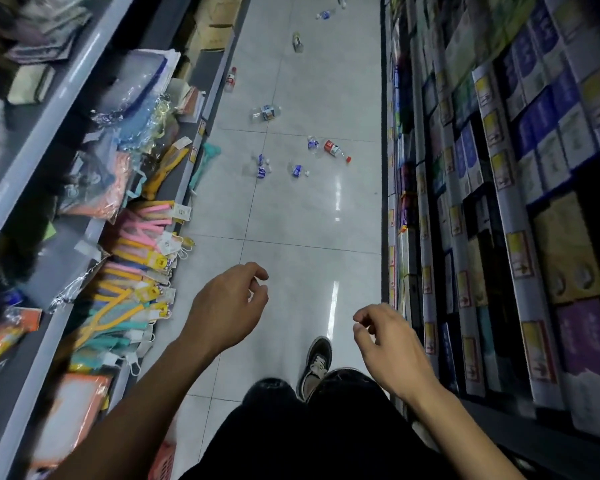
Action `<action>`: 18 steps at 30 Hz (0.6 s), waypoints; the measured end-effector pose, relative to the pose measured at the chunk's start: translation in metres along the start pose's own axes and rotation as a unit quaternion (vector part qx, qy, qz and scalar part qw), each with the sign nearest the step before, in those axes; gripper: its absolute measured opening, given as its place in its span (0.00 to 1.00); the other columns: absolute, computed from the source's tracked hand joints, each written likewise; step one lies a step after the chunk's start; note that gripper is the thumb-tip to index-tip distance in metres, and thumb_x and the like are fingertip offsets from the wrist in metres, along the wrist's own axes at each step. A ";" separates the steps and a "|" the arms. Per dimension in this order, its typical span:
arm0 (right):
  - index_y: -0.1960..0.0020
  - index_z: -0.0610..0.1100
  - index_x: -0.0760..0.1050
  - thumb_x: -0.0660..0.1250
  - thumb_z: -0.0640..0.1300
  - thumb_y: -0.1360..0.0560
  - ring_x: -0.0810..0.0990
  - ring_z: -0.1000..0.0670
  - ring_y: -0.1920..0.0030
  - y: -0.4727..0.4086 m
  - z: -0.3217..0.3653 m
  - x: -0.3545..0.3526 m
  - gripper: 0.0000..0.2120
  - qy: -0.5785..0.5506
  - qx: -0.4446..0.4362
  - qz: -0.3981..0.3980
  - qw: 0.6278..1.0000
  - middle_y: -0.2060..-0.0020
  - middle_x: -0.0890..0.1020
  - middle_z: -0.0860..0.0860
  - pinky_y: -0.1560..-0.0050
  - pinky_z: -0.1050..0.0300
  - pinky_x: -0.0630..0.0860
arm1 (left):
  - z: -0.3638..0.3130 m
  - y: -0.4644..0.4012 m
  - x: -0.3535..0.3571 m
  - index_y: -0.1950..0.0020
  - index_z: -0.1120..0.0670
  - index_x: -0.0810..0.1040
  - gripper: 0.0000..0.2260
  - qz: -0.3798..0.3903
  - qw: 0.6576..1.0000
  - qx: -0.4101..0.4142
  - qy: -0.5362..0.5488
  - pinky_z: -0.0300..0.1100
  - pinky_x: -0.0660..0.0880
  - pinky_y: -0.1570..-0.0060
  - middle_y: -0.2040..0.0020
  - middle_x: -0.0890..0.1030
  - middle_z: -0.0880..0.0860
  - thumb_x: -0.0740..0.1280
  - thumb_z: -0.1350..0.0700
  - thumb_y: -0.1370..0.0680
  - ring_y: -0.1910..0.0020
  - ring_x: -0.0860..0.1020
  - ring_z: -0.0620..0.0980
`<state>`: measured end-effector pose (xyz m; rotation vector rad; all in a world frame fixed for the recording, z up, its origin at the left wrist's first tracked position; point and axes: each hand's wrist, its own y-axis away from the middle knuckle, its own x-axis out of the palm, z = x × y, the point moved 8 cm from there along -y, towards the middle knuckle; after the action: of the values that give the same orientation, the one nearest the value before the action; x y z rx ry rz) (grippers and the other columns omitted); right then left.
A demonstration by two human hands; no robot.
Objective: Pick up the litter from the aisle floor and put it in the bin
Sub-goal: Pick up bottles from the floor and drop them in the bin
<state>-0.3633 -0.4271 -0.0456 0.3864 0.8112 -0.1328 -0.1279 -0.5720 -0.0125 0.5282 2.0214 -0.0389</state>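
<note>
While bottles [333,148] litter tiles, both hands [227,306] hang loose.

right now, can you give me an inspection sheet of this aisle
surface: grey tiled floor, glossy, with light glare.
job's things: plastic bottles strewn ahead, among them a red-label bottle, a blue-label bottle and a red-cap bottle by the left shelf; more lie farther up. No bin in view.
clutter: teal item hangs off the left shelf toward the floor.
hands: left hand and right hand both loosely curled, holding nothing, above the floor.
cables: nothing seen.
surroundings: left shelf of packaged goods; right shelf of boxes; person's shoe on the floor.
</note>
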 end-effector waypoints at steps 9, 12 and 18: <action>0.48 0.53 0.76 0.61 0.50 0.20 0.75 0.56 0.51 -0.142 0.037 -0.049 0.05 0.024 -0.075 0.027 0.997 0.52 0.76 0.58 0.49 0.54 0.76 | 0.008 -0.064 -0.007 0.45 0.41 0.76 0.07 0.000 0.996 -0.080 0.028 0.37 0.68 0.64 0.59 0.78 0.39 0.62 0.48 0.22 0.58 0.77 0.39; 0.47 0.52 0.76 0.62 0.50 0.20 0.75 0.56 0.52 -0.190 0.054 -0.063 0.06 0.012 -0.084 0.022 0.996 0.52 0.76 0.57 0.49 0.54 0.76 | 0.021 -0.087 -0.012 0.46 0.41 0.77 0.07 0.008 0.994 -0.104 0.042 0.40 0.69 0.63 0.59 0.78 0.41 0.62 0.49 0.22 0.59 0.76 0.38; 0.49 0.52 0.76 0.63 0.49 0.21 0.75 0.57 0.55 -0.283 0.088 -0.081 0.04 0.005 -0.094 -0.010 0.995 0.54 0.76 0.58 0.53 0.56 0.73 | 0.051 -0.161 -0.027 0.45 0.43 0.77 0.06 0.016 0.991 -0.125 0.047 0.41 0.69 0.64 0.59 0.79 0.43 0.64 0.51 0.21 0.59 0.77 0.40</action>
<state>-0.4326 -0.7249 -0.0125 0.2015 0.8306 -0.0715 -0.1364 -0.7389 -0.0458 0.4089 2.0713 0.2592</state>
